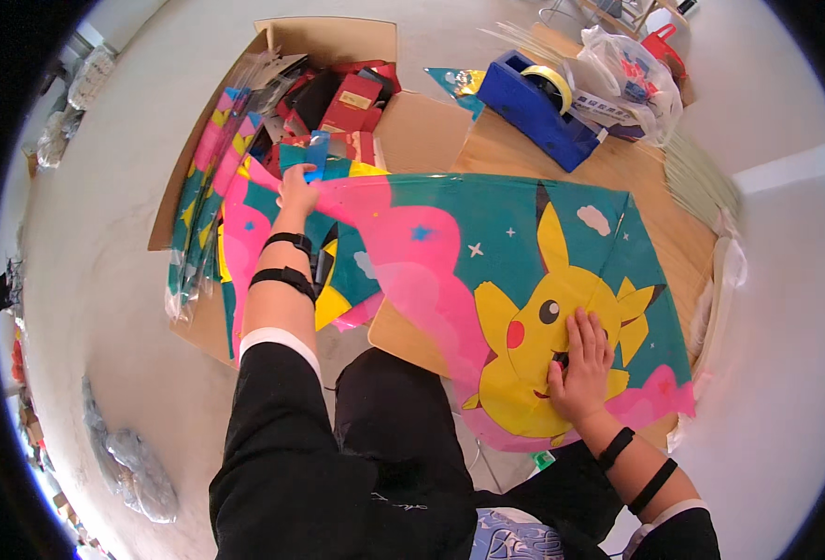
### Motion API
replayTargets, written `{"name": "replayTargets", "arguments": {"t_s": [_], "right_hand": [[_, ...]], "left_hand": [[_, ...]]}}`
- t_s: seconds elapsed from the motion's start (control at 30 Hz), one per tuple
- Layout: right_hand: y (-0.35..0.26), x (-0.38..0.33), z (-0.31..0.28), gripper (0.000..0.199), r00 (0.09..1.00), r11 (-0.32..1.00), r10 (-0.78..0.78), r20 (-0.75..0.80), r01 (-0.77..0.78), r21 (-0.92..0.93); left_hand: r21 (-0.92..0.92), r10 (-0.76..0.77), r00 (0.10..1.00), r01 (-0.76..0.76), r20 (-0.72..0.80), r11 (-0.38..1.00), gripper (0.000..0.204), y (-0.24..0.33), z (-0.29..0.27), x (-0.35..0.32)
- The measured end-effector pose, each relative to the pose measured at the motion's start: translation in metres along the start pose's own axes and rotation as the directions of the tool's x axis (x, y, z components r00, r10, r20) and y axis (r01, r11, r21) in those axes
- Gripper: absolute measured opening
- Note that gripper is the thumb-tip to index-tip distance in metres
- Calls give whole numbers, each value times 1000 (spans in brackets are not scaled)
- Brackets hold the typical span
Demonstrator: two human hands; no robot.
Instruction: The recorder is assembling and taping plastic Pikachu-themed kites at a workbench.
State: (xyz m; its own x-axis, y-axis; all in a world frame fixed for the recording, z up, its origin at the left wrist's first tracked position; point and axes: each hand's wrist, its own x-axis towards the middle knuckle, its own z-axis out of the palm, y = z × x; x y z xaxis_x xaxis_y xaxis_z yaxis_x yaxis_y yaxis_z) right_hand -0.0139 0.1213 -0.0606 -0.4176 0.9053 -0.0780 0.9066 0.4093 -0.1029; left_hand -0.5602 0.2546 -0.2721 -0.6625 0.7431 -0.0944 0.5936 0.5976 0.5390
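Note:
A large printed kite sheet [422,280], teal and pink with a yellow long-eared cartoon figure, is spread over the wooden table and hangs past its near left edge. My left hand [297,189] is closed on the sheet's far left part, beside a small blue strip [318,154]. On the figure's face my right hand [582,366] lies open, palm down. A small dark spot shows by its thumb; I cannot tell whether it is print or an object. Below my left forearm hangs more of the same print [333,303].
An open cardboard box [426,131] at the back left holds red boxes [352,103] and clear-wrapped kites [209,173]. Farther back on the wooden table [515,149] stand a blue tape dispenser [543,110] and a white plastic bag [632,79]. Thin sticks [702,177] lie at its right edge.

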Motion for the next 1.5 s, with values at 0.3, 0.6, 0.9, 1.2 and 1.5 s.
{"name": "replayTargets", "arguments": {"t_s": [0.3,0.6,0.9,1.2,1.5], "right_hand": [[-1,1,1,71,1000,1000,0,12,0,-4],[-9,4,2,70,1000,999,-30,-5,31,38],[-8,-2,-3,69,998,998,-23,-61,26,51],[-12,-10,-12,68,988,997,-40,-149,49,57],[10,-25,2,62,972,947,-18,-233,91,308]], "left_hand": [[-156,46,999,-44,7,987,40,-12,10,8],[-74,297,917,-327,-264,942,22,-27,-36,9],[-343,162,859,-358,-485,869,30,62,-150,2],[-531,189,821,-505,-538,681,20,141,-295,-61],[88,690,279,-891,-668,446,22,199,-398,-282]]}}
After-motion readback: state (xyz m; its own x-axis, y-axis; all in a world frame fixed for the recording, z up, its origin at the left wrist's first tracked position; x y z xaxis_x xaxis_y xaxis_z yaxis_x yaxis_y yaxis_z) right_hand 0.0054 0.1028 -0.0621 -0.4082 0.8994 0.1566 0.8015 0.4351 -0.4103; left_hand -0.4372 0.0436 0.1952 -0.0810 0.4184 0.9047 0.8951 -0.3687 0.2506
